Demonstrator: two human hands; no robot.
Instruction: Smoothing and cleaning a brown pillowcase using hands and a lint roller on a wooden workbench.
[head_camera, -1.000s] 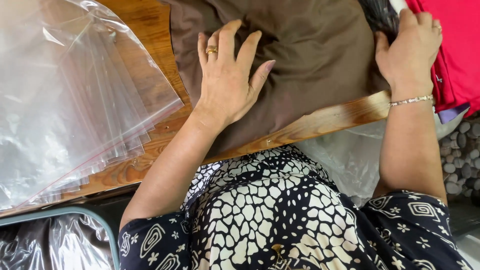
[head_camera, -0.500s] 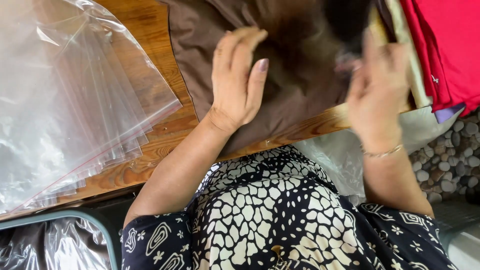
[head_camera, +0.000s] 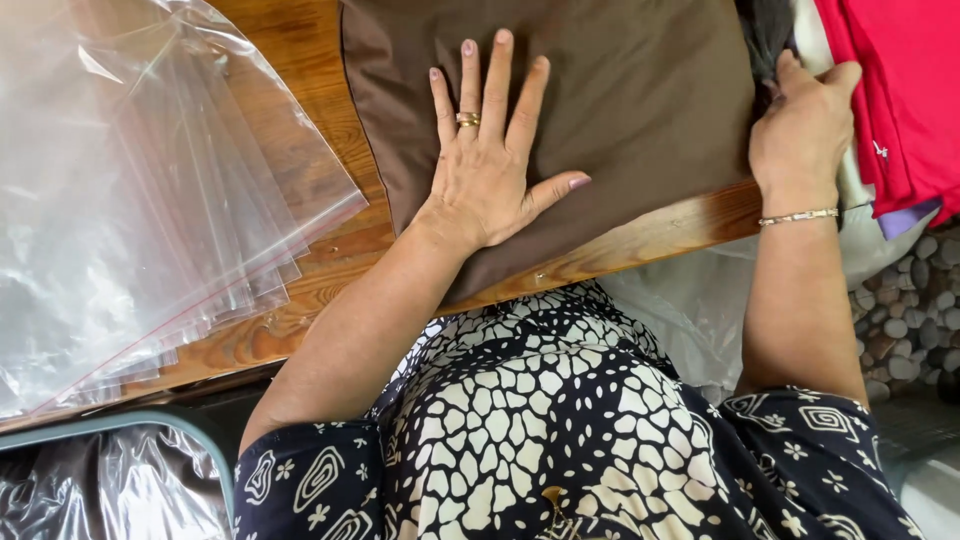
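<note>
**Flat hand on brown cloth, other hand at its right edge**

Folded brown fabric piece (head_camera: 620, 110), smooth, rectangular, lies on the wooden table (head_camera: 300, 120), its near edge close to the table's front edge. Left hand (head_camera: 490, 170) rests flat on top of the brown fabric, fingers spread, palm down, gold rings on the ring finger, thumb angled out to the right. Right hand (head_camera: 805, 125) sits at the fabric's right edge, fingers curled around a dark bit of cloth there; exact pinch hard to tell, fingertips partly hidden. Thin bracelet on that wrist.

Right of the brown fabric: folded red cloth stack (head_camera: 900, 90), just beside the right hand, with a pale layer and a purple edge under it. Left of the brown fabric: fanned pile of clear plastic zip bags (head_camera: 130, 200) on the table, apart from the fabric, bare wood between. Below the fabric, past the table's front edge: person's dark patterned dress with cream shapes (head_camera: 560, 430). Lower left of the fabric: crinkled clear plastic in a grey-rimmed bin (head_camera: 110, 480). Far right, lower down: pebble floor (head_camera: 915, 320).
</note>
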